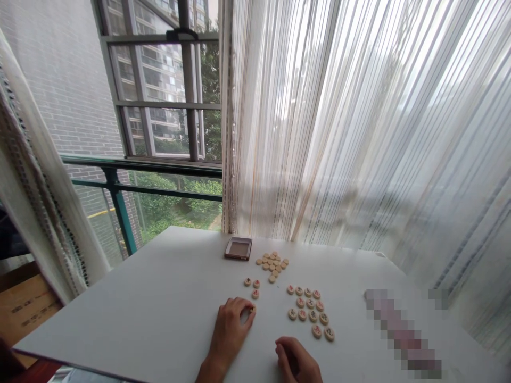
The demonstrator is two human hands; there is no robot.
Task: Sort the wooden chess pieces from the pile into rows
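Observation:
My left hand (232, 323) rests on the white table, its thumb and fingers closed around a round wooden Chinese chess piece (253, 308) with a dark character. Just beyond it lie three face-up pieces, one with a black character (248, 282) and two with red ones. Near the table's front edge is my right hand (297, 363), fingers curled in with no piece showing in them. Beyond and to the right of that hand, several face-up chess pieces (313, 316) lie in uneven rows, marked in red or black.
A cluster of blank-side-up chess pieces (272, 262) lies toward the back of the white table (159, 298). Left of it sits a shallow square box part (238, 249). A blurred-out long item (403, 332) is at the right. Curtains (319, 133) hang behind.

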